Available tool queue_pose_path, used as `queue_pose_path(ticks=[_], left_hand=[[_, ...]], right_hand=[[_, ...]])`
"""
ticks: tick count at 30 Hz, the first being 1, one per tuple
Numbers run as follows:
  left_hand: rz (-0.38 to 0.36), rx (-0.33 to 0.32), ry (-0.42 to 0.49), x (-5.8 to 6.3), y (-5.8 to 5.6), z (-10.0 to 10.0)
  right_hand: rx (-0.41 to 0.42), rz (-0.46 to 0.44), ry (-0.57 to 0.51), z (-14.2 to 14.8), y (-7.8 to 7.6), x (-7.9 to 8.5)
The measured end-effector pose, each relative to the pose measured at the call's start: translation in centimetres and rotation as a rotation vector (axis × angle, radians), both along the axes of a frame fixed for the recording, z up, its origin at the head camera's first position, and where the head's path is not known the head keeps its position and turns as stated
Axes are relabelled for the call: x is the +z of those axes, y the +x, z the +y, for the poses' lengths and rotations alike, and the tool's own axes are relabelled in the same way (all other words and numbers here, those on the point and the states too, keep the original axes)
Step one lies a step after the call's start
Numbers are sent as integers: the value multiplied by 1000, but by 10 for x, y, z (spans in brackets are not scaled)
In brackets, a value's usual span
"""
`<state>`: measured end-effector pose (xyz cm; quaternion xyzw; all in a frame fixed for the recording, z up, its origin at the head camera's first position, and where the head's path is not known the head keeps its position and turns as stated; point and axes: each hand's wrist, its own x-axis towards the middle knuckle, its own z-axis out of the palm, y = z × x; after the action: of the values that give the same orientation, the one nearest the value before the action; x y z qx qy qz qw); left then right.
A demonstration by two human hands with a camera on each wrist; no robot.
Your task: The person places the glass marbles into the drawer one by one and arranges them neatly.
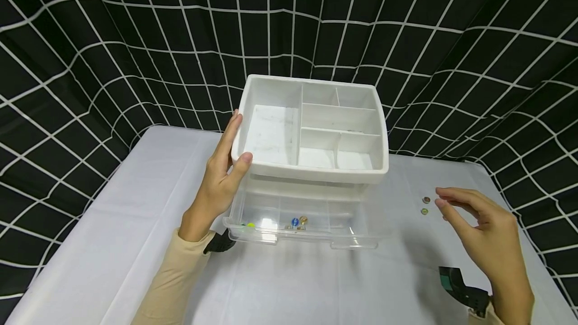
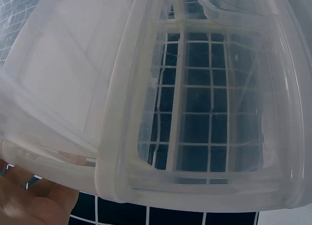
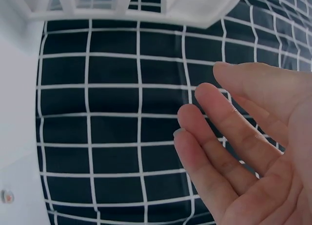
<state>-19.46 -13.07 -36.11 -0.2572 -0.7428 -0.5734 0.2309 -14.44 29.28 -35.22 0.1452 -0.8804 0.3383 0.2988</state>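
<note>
A white divided tray (image 1: 275, 134) sits tilted over the rear of a clear plastic box (image 1: 352, 214). My left hand (image 1: 221, 179) grips the tray's left side, its thumb over the near corner of the rim. From the left wrist, the clear box fills most of the view and part of that hand (image 2: 36, 200) shows at the lower left. Over the right of the table, my right hand (image 1: 485, 229) hangs with relaxed fingers and nothing between them. Close to its fingertips lie two small round pieces, a brownish one (image 1: 426, 199) and a greenish one (image 1: 424, 211).
Inside the clear box are a blue marble (image 1: 295, 222), an amber marble (image 1: 303, 220) and a yellow-green piece (image 1: 251, 225) near its front wall. A white cloth (image 1: 289, 290) covers the table. Black curtain with a white grid (image 1: 280, 29) surrounds the back and sides.
</note>
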Motion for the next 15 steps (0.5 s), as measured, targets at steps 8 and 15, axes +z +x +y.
queue_pose_path(ticks=[8,15], left_hand=[[10,-4,4,-1,0,0],[16,-8,11,-1,0,0]], right_hand=[[-110,-72,-33,13,-2,-4],[-141,-104,-41,20,-10,-16]])
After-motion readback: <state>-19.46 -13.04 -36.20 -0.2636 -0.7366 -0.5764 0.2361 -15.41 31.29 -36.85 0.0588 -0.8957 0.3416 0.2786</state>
